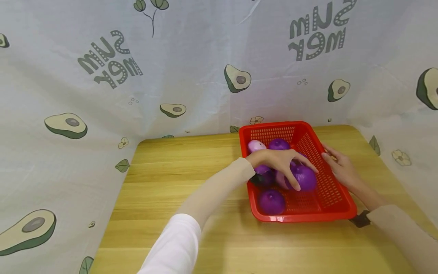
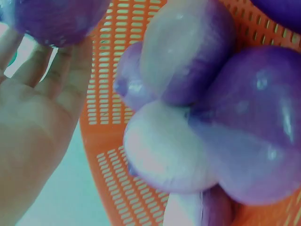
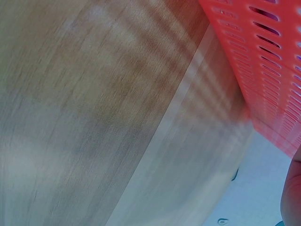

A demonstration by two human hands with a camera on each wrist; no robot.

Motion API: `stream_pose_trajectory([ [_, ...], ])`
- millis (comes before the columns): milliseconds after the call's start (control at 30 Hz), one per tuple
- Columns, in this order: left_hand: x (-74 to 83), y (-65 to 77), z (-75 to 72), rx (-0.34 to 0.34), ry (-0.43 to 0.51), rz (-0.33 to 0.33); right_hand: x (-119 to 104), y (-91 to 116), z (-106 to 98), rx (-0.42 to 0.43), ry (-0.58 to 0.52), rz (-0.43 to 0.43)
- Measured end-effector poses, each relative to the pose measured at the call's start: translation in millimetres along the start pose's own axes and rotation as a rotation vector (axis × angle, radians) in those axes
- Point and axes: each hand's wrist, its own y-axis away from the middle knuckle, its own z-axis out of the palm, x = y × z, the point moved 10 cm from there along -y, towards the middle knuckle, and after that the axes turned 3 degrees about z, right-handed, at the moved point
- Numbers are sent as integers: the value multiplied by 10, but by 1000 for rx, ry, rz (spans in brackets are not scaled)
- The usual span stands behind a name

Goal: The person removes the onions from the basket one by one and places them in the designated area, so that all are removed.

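A red plastic basket (image 1: 337,193) holds several purple onions, one of them an onion (image 1: 272,202) at its near left corner. My left hand (image 1: 278,161) reaches over the basket from the left and grips a purple onion (image 1: 306,178), thumb on the near side and fingers on the far side. In the left wrist view that onion (image 2: 59,19) shows at the fingertips, apart from the other onions (image 2: 164,146). At the basket's right rim my right hand (image 1: 343,170) holds on. Most of it lies outside the right wrist view, where the basket's slotted wall (image 3: 268,61) appears.
The basket stands on a wooden table (image 1: 171,182), toward its right side. Behind and beside the table hangs a pale cloth (image 1: 198,57) printed with avocados. A dark band (image 1: 360,219) is at the right wrist.
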Motion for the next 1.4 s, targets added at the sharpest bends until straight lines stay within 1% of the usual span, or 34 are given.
stream_pose_trajectory([
  [33,19,33,-38,18,10,15,-1,0,-2,2,-2,1],
  [100,65,107,-117,47,-6,52,-1,-1,-6,6,-10,-1],
  [167,91,190,-197,78,-17,74,1,-2,-9,5,-29,-5],
  [200,94,235,-241,95,-29,75,5,0,-9,3,-44,-3],
  [400,58,509,-509,199,-43,101,-1,28,-13,-4,-89,-4],
  [567,19,769,-717,300,-69,137,-16,51,-7,-7,-79,-12],
  [667,-22,925,-830,358,-73,140,-14,51,-5,-4,-76,-18],
  [733,-56,1023,-898,390,-58,139,-13,50,-1,-6,-82,-21],
  [833,-131,1169,-999,439,-47,126,-19,46,4,-10,-84,-27],
  [933,-237,1305,-1088,487,-33,105,-26,46,3,-6,-63,-25],
  [1033,-371,1437,-1164,536,15,90,-26,49,-6,6,-42,-23],
  [1167,-553,1613,-1270,614,71,98,-6,47,-8,9,-60,-18],
  [1233,-642,1705,-1323,656,81,93,5,48,-3,3,-73,-12],
  [1400,-882,1920,-1437,749,94,40,3,51,10,-11,-99,-5],
])
